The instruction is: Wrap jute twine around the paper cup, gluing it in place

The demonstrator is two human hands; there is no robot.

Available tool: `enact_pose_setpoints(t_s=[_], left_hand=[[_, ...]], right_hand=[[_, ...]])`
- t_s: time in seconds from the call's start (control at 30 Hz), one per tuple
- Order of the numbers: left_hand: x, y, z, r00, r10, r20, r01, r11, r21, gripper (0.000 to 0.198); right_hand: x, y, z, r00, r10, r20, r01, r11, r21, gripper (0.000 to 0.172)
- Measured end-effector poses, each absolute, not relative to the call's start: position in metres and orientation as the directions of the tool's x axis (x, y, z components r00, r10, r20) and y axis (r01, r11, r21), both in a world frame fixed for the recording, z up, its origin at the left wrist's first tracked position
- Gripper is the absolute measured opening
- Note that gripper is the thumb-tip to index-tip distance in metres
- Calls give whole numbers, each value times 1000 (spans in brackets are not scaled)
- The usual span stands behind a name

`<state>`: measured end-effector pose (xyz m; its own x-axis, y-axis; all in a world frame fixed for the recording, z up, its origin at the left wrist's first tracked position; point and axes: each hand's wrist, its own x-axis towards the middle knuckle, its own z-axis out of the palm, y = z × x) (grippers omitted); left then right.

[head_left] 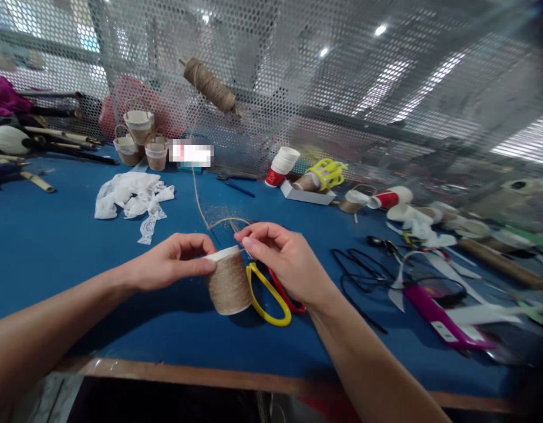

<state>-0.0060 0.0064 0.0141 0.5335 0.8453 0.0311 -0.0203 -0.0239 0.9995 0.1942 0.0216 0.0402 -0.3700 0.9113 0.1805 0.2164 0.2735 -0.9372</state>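
My left hand (pixel 174 261) grips the rim of a twine-wrapped paper cup (pixel 228 285), which stands on the blue table (pixel 51 235). My right hand (pixel 282 258) pinches the jute twine (pixel 199 205) at the cup's rim. The twine runs up to a spool (pixel 209 86) mounted on the mesh screen. Yellow-and-red handled scissors (pixel 271 294) lie under my right hand, just right of the cup.
White lace (pixel 132 197) lies at the left. Small wrapped cups (pixel 141 141) stand at the back left. Paper cups (pixel 282 166), a yellow holder (pixel 328 173), black scissors (pixel 363 273), a purple tool (pixel 438 314) and scraps crowd the right. The table's wooden front edge (pixel 187 373) is near.
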Motion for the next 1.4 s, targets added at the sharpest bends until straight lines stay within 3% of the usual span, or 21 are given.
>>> enact_pose_setpoints(t_s=[0.2,0.67,0.9,1.3,1.4], left_hand=[[-6,6,13,553,833,11,-54,22,998,13],[-8,4,16,612,791,-11,-56,57,997,17],[-8,8,12,591,806,15,-72,34,997,16],[-3,7,5,573,818,42,53,-88,995,22],[-1,7,4,499,864,71,-7,-78,997,21]], right_hand=[[199,17,31,-335,919,209,159,274,-948,16],[197,13,21,-421,906,40,28,58,-998,20],[198,15,16,-430,901,61,-71,33,-997,23],[194,11,21,-433,886,167,188,270,-944,18],[193,10,20,-427,886,182,209,292,-933,19]])
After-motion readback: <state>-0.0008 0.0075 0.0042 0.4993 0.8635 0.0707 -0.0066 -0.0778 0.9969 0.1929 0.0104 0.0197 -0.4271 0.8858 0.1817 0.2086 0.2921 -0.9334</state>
